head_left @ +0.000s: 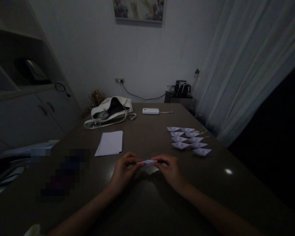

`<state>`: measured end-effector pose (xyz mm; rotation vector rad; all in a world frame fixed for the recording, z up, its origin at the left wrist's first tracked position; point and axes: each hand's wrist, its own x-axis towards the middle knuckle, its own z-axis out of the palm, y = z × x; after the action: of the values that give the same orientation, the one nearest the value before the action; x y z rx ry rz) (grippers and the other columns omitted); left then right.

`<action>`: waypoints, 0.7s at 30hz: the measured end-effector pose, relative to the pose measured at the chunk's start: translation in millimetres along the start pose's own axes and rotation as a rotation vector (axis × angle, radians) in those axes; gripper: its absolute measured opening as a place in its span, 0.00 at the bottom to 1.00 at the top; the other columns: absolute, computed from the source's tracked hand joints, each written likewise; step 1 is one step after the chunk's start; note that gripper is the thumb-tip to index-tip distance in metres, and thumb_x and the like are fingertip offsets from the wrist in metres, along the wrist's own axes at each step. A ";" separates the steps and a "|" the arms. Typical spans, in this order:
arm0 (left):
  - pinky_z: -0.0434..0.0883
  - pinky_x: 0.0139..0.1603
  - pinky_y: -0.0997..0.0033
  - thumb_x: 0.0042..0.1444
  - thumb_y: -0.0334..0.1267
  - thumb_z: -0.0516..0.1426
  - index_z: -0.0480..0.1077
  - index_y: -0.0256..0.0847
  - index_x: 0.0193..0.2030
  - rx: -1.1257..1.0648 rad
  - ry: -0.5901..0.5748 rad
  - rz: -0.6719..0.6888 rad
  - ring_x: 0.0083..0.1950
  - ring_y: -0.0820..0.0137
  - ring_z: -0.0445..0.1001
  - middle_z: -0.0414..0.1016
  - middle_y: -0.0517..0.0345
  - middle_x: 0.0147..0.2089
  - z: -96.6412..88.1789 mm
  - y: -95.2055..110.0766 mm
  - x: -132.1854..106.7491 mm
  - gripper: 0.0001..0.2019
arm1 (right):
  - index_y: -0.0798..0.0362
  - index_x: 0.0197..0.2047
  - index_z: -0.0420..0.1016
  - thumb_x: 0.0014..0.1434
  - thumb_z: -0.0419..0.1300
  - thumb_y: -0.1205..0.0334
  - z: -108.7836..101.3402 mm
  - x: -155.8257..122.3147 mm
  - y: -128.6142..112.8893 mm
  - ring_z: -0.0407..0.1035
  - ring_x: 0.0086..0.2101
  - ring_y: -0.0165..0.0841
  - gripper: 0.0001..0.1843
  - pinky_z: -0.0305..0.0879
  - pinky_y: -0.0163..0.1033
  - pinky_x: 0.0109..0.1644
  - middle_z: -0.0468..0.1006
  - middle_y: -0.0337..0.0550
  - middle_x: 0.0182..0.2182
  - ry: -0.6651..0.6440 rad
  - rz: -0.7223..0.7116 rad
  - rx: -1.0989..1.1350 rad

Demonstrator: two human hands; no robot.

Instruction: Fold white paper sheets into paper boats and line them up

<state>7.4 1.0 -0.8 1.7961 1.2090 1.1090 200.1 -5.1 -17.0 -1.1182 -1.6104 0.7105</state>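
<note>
White, slim folded paper (148, 162) sits, in the head view, between the left hand (125, 169) and right hand (170, 169) over the dark brown surface (145, 139), long axis side to side, each hand's fingers pinching one end, neither nearer

We can read no text, label, brand, number or sign anywhere. On the white device (150, 111), beyond and between the left grip (123, 170) and the right grip (170, 170), a small dark patch at one end is too tiny for us to make out. Left of the left grip, whatever the pixelated patch (62, 172) may bear is hidden from us. On the paper sheets (109, 143), beyond the left grip, we make out no writing.
</note>
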 end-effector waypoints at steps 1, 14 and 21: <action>0.69 0.34 0.72 0.51 0.42 0.61 0.78 0.37 0.30 -0.004 -0.006 0.006 0.34 0.67 0.73 0.72 0.54 0.33 -0.1 0.3 0.3 0.10 | 0.51 0.33 0.80 0.51 0.65 0.64 0.4 0.6 1.4 0.74 0.30 0.35 0.04 0.68 0.37 0.35 0.80 0.43 0.29 -0.002 0.017 0.018; 0.65 0.29 0.74 0.53 0.43 0.57 0.78 0.34 0.32 0.075 -0.195 -0.074 0.30 0.66 0.73 0.79 0.53 0.29 2.2 6.1 -3.3 0.14 | 0.54 0.31 0.80 0.51 0.64 0.55 5.2 0.5 6.2 0.71 0.27 0.33 0.11 0.64 0.35 0.31 0.79 0.43 0.26 -0.163 0.230 0.269; 0.62 0.24 0.76 0.54 0.49 0.55 0.78 0.32 0.33 -0.105 -0.245 -0.245 0.25 0.69 0.71 0.77 0.54 0.24 4.9 9.5 -5.1 0.19 | 0.55 0.29 0.78 0.50 0.64 0.54 4.1 -0.5 1.5 0.70 0.28 0.33 0.11 0.64 0.35 0.32 0.78 0.42 0.25 -0.171 0.282 0.312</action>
<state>14.1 -7.3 4.2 1.6018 1.1636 0.7742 196.7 -4.7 -19.8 -1.0849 -1.4303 1.2267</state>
